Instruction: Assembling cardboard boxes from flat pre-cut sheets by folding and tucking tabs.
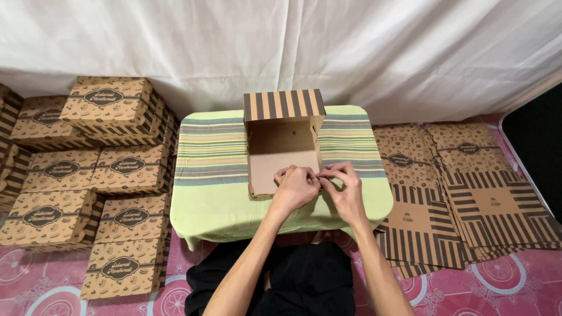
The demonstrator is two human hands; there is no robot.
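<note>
Hands at frame centre: my left hand (294,186) and right hand (345,188) pinch the front flap of the open brown striped cardboard box (283,149) on the striped green tablecloth (213,175).

Both hands — left hand (294,188), right hand (346,192) — pinch the open box (282,153) near edge.
</note>
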